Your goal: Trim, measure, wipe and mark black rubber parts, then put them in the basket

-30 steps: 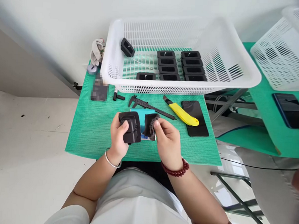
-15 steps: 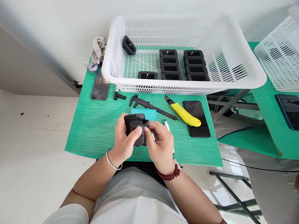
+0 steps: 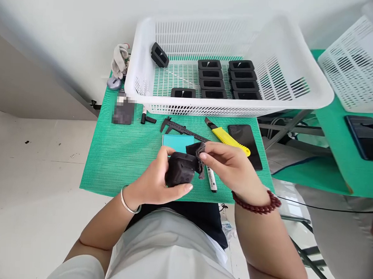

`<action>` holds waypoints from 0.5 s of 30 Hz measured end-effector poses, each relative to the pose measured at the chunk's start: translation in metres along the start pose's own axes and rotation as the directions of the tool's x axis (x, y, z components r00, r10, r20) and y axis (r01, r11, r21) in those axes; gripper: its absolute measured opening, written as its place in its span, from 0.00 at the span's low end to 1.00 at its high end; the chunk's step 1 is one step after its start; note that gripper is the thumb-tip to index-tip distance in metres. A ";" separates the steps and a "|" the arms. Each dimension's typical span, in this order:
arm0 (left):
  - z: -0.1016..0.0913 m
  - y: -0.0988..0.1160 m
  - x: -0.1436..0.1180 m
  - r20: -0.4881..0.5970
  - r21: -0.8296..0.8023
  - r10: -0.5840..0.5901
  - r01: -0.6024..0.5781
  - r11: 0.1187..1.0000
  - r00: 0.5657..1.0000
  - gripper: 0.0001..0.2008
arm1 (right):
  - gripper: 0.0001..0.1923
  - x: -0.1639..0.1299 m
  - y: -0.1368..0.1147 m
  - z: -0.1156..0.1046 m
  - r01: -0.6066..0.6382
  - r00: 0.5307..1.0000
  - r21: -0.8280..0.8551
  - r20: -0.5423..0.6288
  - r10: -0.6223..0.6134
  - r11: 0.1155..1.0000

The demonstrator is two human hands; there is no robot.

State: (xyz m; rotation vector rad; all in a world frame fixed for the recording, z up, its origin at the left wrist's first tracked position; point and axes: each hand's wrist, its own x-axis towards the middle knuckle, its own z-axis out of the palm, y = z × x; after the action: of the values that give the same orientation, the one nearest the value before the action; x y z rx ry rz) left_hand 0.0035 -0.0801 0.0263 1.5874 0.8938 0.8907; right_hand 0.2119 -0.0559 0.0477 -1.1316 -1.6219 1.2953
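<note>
My left hand (image 3: 154, 181) is wrapped round a black box-shaped part (image 3: 180, 170) with rounded edges, held above the near half of the table. Between the thumb and fingers of my right hand (image 3: 231, 167) is a dark, crumpled sheet (image 3: 200, 161), perhaps cloth or sandpaper. It lies against or just beside the part's right end; actual contact is hard to tell. Beneath them are a teal pad (image 3: 175, 142) and a white marker (image 3: 212, 180). A black caliper (image 3: 182, 129) lies behind, partly covered by my right hand and the sheet.
A white basket (image 3: 228, 104) holding several black frame-like parts (image 3: 212, 83) spans the back. A yellow utility knife (image 3: 227, 137), blade exposed, rests across a phone (image 3: 245, 140). Gloves (image 3: 119, 61) and a marker cap (image 3: 150, 120) lie left. Another person's leg (image 3: 334, 230) is at right.
My right hand has moved right and up, drawing the dark sheet out from the part into view. My left hand has shifted slightly right and turned the part.
</note>
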 end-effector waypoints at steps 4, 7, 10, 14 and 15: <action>-0.011 0.004 0.002 0.028 0.063 0.004 -0.006 0.998 1.000 0.24 | 0.12 -0.004 0.009 -0.004 -0.072 0.994 0.108 0.091 0.063 0.992; -0.015 0.003 0.004 0.013 0.057 0.013 -0.014 0.998 1.000 0.23 | 0.12 -0.007 0.012 -0.004 -0.058 0.997 0.107 0.055 0.052 0.993; -0.014 0.000 0.002 0.020 0.073 0.042 -0.044 0.996 0.999 0.29 | 0.11 -0.009 0.012 -0.005 -0.023 1.000 0.072 0.014 0.022 0.997; -0.008 -0.003 -0.002 0.044 0.052 -0.015 0.012 0.999 0.999 0.33 | 0.11 -0.009 0.012 -0.005 -0.024 0.999 0.013 0.037 0.023 1.000; -0.006 -0.004 -0.003 0.028 0.041 -0.037 0.036 0.999 0.999 0.34 | 0.12 -0.009 0.012 -0.004 -0.023 0.998 -0.004 0.059 0.024 1.000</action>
State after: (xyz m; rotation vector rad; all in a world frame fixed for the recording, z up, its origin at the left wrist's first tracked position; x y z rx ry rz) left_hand -0.0036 -0.0794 0.0233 1.6096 0.9224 0.8264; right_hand 0.2208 -0.0616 0.0365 -1.1269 -1.6583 1.3535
